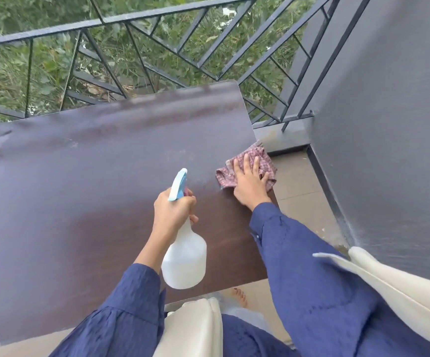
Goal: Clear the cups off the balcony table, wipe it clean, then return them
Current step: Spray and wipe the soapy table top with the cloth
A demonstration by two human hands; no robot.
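Two hands work over the dark brown table (80, 189), both near its right end. The left hand (172, 215) is curled tight round the neck of a white spray bottle (185, 258), fingers wrapped at the trigger, and holds it above the tabletop close to the table's near edge. The bottle's long axis runs from the near edge toward the far edge: its round body hangs nearest the person, and its pale blue head points away, toward the far side of the table. The right hand (250, 184) lies flat on a reddish checked cloth (263, 161), fingers straight and spread, palm pressing down, gripping nothing. The cloth sits crumpled at the table's right edge, just right of the bottle's head, and part of it hangs past that edge over the tiled floor (301, 191). The fingers point toward the table's far right corner.

The table's long axis runs left to right across the view, with its right end tilted away. Much of its far and left surface looks hazy and pale, while the patch by the near edge, around the bottle, looks darker. Beyond the far edge stands a black metal railing (131, 19), with green foliage behind it. Right of the table rises a grey wall (389, 124). At the near edge sits a cream cushion (196, 328), and a bare foot (239, 296) shows on the floor just beside it
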